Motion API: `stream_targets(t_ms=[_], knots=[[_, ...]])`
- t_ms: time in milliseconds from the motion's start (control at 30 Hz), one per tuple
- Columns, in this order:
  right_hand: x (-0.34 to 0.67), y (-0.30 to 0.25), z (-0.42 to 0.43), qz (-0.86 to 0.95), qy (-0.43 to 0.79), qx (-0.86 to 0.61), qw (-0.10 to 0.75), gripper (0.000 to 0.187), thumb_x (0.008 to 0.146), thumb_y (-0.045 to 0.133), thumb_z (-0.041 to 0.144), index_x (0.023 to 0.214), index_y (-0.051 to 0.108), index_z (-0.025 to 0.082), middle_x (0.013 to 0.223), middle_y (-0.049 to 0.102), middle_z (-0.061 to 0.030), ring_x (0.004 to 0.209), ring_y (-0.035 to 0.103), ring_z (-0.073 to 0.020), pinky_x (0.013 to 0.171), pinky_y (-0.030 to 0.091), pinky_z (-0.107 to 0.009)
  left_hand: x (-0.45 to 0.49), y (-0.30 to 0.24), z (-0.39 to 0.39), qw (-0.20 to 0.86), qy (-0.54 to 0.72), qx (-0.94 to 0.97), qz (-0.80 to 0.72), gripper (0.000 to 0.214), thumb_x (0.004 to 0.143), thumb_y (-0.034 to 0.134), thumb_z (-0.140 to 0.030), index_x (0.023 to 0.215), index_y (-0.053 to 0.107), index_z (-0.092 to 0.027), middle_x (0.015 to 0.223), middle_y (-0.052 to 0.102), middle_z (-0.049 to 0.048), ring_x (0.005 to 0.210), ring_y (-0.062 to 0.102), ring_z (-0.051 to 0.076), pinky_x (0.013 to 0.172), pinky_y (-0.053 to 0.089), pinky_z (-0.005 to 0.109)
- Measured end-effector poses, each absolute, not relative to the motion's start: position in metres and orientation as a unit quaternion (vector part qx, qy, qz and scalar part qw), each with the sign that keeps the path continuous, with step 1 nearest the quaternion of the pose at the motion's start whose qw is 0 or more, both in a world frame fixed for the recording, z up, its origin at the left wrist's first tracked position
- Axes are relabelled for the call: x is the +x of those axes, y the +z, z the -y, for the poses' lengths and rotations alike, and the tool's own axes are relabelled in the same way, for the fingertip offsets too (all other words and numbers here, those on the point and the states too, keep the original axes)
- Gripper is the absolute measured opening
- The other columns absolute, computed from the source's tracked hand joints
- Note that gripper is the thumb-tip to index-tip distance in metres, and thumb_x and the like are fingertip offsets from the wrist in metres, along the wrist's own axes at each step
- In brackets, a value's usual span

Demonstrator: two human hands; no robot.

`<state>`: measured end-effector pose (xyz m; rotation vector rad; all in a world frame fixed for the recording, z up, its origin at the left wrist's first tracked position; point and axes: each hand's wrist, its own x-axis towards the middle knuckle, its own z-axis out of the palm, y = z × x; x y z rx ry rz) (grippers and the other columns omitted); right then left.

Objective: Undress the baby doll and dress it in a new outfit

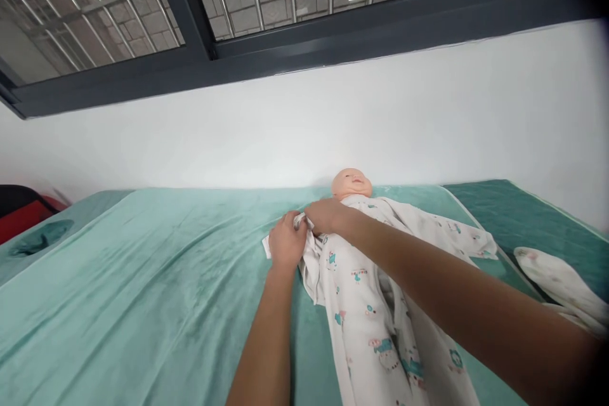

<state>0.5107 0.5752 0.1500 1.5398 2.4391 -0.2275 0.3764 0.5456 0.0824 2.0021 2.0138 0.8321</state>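
Note:
A baby doll [352, 183] lies on its back near the wall, with white printed baby clothes [352, 279] over its body. Both my hands meet at the garment's sleeve on the left side. My left hand [287, 240] is closed around the bunched sleeve, whose cuff end [266, 246] sticks out to the left. Beside it, my right hand [323, 216] reaches across the doll's chest with its fingers bent at the same sleeve; the fingertips are partly hidden. The other sleeve [457, 235] lies stretched out to the right. Any doll arm inside the cloth is hidden.
A light green blanket [143, 285] with soft folds covers the surface, and a darker green cover [499, 203] lies at the right. White cloth [561, 279] rests there. A red and black object [23, 212] is at the far left. Behind stands a white wall [214, 139] under a barred window.

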Motion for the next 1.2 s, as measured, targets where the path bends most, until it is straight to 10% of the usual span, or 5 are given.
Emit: stream_targets(t_ms=[300,767,933,1200], knots=[[0.56,0.174,-0.563,-0.849,-0.064,0.518,0.082,0.044,0.089,0.047,0.049,0.133,0.047,0.044,0.12,0.057,-0.0036,0.105,0.059,-0.0219,0.086,0.045,-0.033,0.375,0.087,-0.538,0.081,0.34,0.661,-0.663,0.029,0.09,0.043,-0.033,0.111,0.063,-0.034,0.114,0.063,-0.006,0.102,0.058,0.011,0.081,0.037,0.021],[0.599,0.193,-0.544,-0.812,-0.039,0.582,-0.001,0.042,0.09,0.043,0.049,0.132,0.048,0.046,0.12,0.053,-0.0029,0.097,0.054,-0.0166,0.076,0.036,-0.024,0.357,0.079,-0.551,0.196,0.287,0.64,-0.685,0.042,0.083,0.046,-0.023,0.121,0.064,-0.026,0.114,0.063,0.0039,0.105,0.059,0.015,0.091,0.044,0.024],[0.576,0.176,-0.546,-0.832,-0.042,0.554,-0.006,0.041,0.092,0.043,0.049,0.13,0.052,0.039,0.116,0.054,-0.0059,0.103,0.053,-0.0165,0.087,0.039,-0.027,0.37,0.085,-0.544,0.103,0.309,0.688,-0.648,0.07,0.081,0.054,-0.023,0.148,0.035,-0.019,0.141,0.042,0.0103,0.129,0.044,0.017,0.111,0.038,0.029],[0.548,0.161,-0.534,-0.807,-0.032,0.581,-0.1,0.039,0.093,0.043,0.038,0.129,0.054,0.026,0.121,0.057,-0.0074,0.116,0.052,-0.0204,0.107,0.033,-0.039,0.396,0.085,-0.539,0.009,0.183,0.782,-0.595,0.056,0.089,0.051,-0.04,0.142,0.041,-0.026,0.129,0.053,0.0076,0.124,0.047,0.021,0.106,0.038,0.042]])
